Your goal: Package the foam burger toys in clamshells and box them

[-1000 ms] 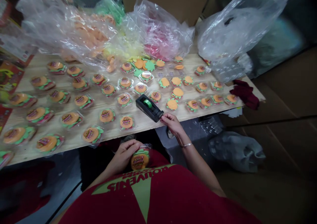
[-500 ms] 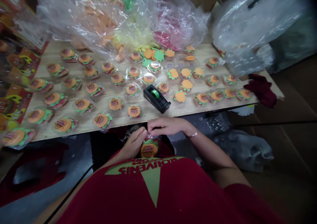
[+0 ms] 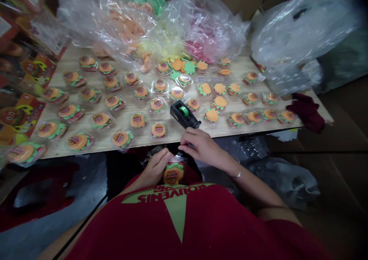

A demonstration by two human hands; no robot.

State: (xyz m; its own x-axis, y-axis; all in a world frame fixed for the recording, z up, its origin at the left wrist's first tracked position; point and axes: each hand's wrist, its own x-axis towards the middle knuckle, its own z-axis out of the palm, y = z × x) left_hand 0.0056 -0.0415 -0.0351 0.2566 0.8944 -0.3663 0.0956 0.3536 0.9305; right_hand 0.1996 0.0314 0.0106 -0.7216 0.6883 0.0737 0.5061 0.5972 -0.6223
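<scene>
On the body side of the tape dispenser (image 3: 184, 114), the left hand (image 3: 156, 167) grips the burger pack (image 3: 173, 174) with fingers pressed together—best held steady—while the right hand (image 3: 202, 148), seemingly pinching a tape strip (image 3: 179, 154), should lay it flat.

The near toy burger (image 3: 173, 175) is orange and green, the tape dispenser (image 3: 177, 115) black, its 1 roll (image 3: 184, 111) green.

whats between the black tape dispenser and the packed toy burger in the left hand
In the head view, the table's front edge and the bent fingers of the right hand come between the tape dispenser and the packed toy burger.
</scene>
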